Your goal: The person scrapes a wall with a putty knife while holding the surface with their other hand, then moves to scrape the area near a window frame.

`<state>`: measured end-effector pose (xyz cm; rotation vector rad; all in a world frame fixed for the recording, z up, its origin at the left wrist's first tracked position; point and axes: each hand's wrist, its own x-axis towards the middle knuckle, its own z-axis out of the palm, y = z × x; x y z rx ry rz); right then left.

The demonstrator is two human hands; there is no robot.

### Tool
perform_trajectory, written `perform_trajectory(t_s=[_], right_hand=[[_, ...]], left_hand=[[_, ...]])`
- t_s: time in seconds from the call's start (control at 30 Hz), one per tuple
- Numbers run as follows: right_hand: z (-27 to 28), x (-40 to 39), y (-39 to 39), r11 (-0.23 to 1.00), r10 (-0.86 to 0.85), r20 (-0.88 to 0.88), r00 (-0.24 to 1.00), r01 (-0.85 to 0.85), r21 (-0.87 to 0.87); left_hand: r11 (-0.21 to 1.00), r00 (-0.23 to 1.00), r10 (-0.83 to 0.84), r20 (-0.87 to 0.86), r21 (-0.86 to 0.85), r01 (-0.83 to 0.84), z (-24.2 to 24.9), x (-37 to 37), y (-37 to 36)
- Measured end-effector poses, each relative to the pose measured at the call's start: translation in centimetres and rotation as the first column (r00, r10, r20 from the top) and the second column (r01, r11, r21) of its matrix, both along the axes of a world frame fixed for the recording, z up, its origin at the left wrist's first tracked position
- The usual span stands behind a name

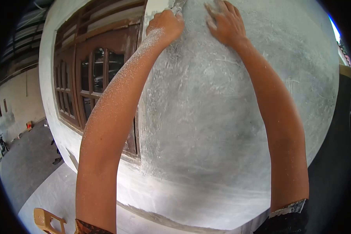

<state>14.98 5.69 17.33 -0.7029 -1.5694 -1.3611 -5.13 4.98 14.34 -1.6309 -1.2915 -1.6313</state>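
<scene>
Both arms reach up against a grey plastered wall (206,117). At the top, beside the window frame's upper corner, my left hand (165,26) is closed round a scraper-like tool (178,4), whose upper part is cut off by the frame edge. White dust covers the left wrist and forearm. To its right, my right hand (225,22) lies against the wall with its fingers apart and whitish with dust; it holds nothing that shows.
A brown wooden window (78,66) with glass panes is set in the wall at left. A tan plastic object (46,220) lies low at left. Farther back are a pale wall (17,97) and a roof structure (29,23).
</scene>
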Motion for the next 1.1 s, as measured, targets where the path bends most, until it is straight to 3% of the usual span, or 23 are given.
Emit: perform_trajectory(t_s=[0.03, 0.1, 0.23, 0.3, 0.43, 0.5, 0.53, 0.7, 0.9, 1.03, 1.1], right_hand=[[0.2, 0.1, 0.7, 0.997, -0.006, 0.046, 0.999, 0.002, 0.082], [0.6, 0.1, 1.4, 0.997, 0.006, 0.042, 0.999, -0.009, 0.077], [-0.1, 0.5, 1.2, 0.998, 0.028, 0.037, 0.999, -0.03, 0.053], [0.1, 0.5, 1.4, 0.999, 0.019, 0.028, 0.999, -0.02, 0.042], [-0.2, 0.4, 1.3, 1.0, 0.013, 0.011, 1.0, -0.013, 0.021], [0.0, 0.4, 1.5, 1.0, 0.006, 0.012, 1.0, -0.006, 0.021], [0.1, 0.4, 1.6, 1.0, -0.005, 0.016, 1.0, 0.004, 0.018], [-0.2, 0.6, 1.0, 1.0, 0.025, 0.021, 0.999, -0.025, 0.002], [-0.1, 0.4, 1.8, 1.0, -0.001, 0.019, 1.0, 0.0, 0.031], [-0.2, 0.7, 1.5, 1.0, 0.015, 0.02, 1.0, -0.015, 0.008], [-0.3, 0.5, 1.1, 1.0, 0.011, 0.022, 1.0, -0.011, -0.007]], left_hand=[[1.0, 1.0, 0.018, -0.002, 0.013, -0.018, 0.4, -0.4, 0.3], [0.983, 0.996, 0.063, -0.06, 0.179, -0.052, 0.3, -0.4, 0.7], [0.988, 0.99, 0.098, -0.102, 0.131, -0.084, 0.1, 0.0, 0.6], [0.991, 0.992, 0.119, -0.04, 0.069, -0.116, -0.3, 0.6, 0.9], [0.985, 0.99, 0.139, -0.034, 0.112, -0.135, 0.4, 1.7, -0.2], [0.99, 0.998, 0.056, -0.032, -0.126, -0.06, 1.2, 2.5, -3.2], [0.99, 0.998, 0.057, -0.033, -0.123, -0.061, 1.3, 2.6, -2.9], [0.978, 0.986, 0.158, -0.047, 0.143, -0.15, 0.0, 2.2, 1.1], [0.995, 0.995, 0.097, 0.003, 0.004, -0.097, 2.5, 2.5, -0.8], [0.993, 0.994, 0.1, -0.035, 0.061, -0.098, 1.5, 2.3, 0.4], [0.971, 0.979, 0.199, -0.036, 0.145, -0.192, -0.2, 2.4, 0.4]])
